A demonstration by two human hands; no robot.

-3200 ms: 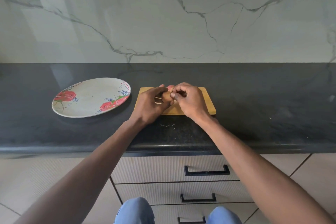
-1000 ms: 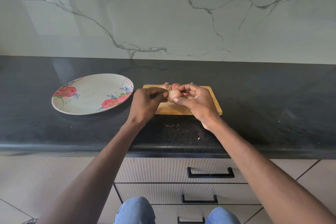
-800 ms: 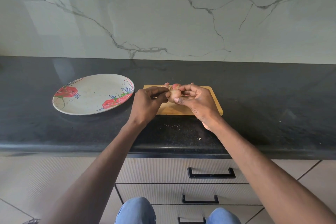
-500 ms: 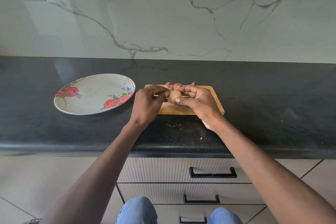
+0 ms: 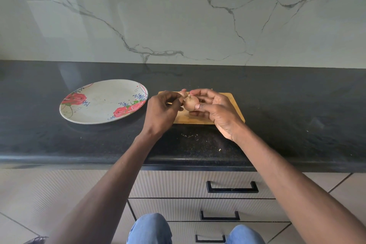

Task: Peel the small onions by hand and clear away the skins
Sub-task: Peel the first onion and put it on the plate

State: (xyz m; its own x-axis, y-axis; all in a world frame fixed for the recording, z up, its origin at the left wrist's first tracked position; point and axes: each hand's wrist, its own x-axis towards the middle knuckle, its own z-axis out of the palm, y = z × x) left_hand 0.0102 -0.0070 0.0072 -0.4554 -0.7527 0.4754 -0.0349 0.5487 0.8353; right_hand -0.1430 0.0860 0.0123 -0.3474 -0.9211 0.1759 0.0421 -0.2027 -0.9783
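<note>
Just above board (image 5: 233,109) edge: onion (image 5: 191,103) between left hand (image 5: 161,112), right hand (image 5: 215,113).

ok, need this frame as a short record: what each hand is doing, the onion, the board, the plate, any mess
left hand: fingers pinching at the onion's tip
right hand: holds the onion
onion: small, skin mostly on, held above the board
cutting board: wooden, on the counter under both hands
plate: floral, left of the board, nothing on it
skin bits: a few scraps on the counter in front of the board
</note>
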